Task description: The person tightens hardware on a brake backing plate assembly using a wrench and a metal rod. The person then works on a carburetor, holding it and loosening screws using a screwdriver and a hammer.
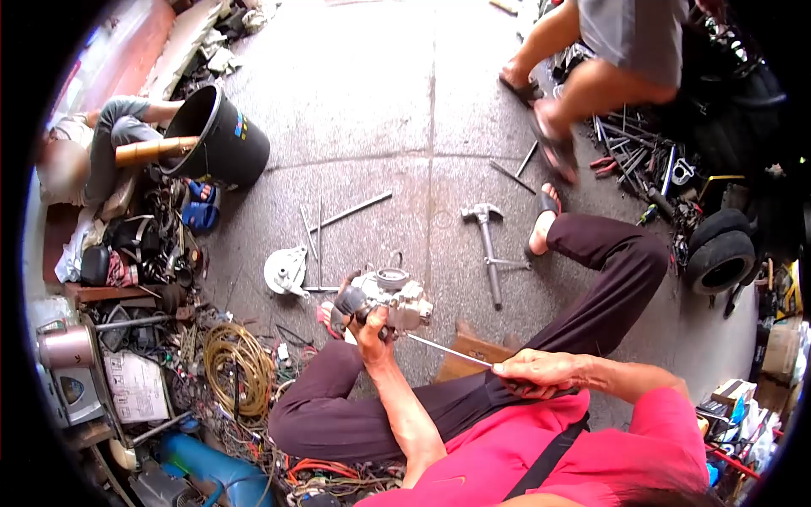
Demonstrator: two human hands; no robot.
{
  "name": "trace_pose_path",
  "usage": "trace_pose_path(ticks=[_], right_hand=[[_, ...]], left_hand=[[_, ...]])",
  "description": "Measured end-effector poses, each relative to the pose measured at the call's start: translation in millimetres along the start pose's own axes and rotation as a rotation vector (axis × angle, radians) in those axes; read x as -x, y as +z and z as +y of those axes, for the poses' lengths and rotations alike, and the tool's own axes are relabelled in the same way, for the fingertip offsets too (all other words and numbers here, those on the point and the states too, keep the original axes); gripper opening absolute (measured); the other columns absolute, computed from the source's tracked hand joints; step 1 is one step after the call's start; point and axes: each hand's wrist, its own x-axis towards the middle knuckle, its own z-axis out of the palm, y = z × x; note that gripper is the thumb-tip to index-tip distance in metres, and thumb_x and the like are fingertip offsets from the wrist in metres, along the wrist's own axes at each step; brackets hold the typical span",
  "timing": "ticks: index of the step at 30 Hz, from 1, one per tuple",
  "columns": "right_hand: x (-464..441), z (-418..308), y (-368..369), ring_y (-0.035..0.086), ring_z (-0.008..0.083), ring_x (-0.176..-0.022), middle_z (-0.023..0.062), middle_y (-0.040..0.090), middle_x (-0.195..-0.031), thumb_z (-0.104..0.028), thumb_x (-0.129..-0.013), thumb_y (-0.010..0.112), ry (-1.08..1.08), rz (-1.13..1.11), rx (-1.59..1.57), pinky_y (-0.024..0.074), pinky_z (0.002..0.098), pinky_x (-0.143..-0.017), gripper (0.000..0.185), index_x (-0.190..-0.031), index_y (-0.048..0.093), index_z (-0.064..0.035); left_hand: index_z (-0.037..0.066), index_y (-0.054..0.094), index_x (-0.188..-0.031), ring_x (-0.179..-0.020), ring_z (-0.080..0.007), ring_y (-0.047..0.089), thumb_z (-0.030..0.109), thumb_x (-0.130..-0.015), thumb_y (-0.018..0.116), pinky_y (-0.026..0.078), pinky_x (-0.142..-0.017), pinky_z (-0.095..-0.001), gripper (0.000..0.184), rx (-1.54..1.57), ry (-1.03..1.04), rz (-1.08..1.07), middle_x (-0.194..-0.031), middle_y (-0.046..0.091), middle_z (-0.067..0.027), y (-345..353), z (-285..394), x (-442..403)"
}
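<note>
My left hand [372, 335] is closed around the lower left side of a metal carburetor [409, 306], which has a round opening and a dark cap. My right hand [541, 372] grips the handle of a screwdriver [448, 347]. Its thin shaft points left, with the tip at or close to the carburetor's underside; I cannot tell whether it sits in a screw. Behind the shaft is a wooden block [463, 359] on the floor. Beyond the carburetor lie a round metal hub plate [285, 270] and a hammer [487, 245].
Metal rods and T-handled wrenches [351, 211] lie on the concrete floor. A black bucket [245, 139] stands at the left near a seated person [118, 139]. Another person's legs [591, 101] are at upper right. Coiled tubing [239, 369], stacked tires [720, 253] and loose tools crowd both sides.
</note>
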Motion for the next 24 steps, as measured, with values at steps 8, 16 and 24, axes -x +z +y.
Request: trace_pose_path(ticks=[8, 16, 24], right_hand=[[-15, 0, -7, 0.028, 0.0071, -0.040, -0.0046, 0.033, -0.053, -0.048, -0.096, 0.043, -0.139, 0.166, 0.258, 0.0210, 0.0269, -0.035, 0.048, -0.063, 0.040, -0.0135], [-23, -13, -13, 0.034, 0.0086, -0.042, -0.0030, 0.035, -0.052, -0.057, -0.094, 0.039, -0.047, 0.203, 0.400, 0.0263, 0.0277, -0.038, 0.055, -0.068, 0.048, -0.0087], [-32, -23, -13, 0.035, 0.0125, -0.035, -0.0001, 0.034, -0.045, -0.064, -0.091, 0.037, -0.032, 0.233, 0.504, 0.0246, 0.0300, -0.034, 0.064, -0.055, 0.039, -0.0107]], left_hand=[[0.001, 0.053, -0.116, -0.084, -0.0190, 0.060, 0.015, -0.070, 0.067, 0.051, -0.072, -0.0316, 0.050, -0.078, 0.074, -0.012, -0.098, 0.060, -0.0077, -2, -1, -8], [0.004, 0.055, -0.101, -0.076, -0.0167, 0.059, 0.017, -0.070, 0.066, 0.050, -0.070, -0.0304, 0.035, -0.115, 0.076, 0.028, -0.087, 0.059, -0.0045, -27, -17, -15], [0.003, 0.054, -0.106, -0.076, -0.0180, 0.060, 0.018, -0.071, 0.065, 0.051, -0.069, -0.0325, 0.040, -0.102, 0.167, 0.079, -0.090, 0.059, -0.0064, -28, -26, -17]])
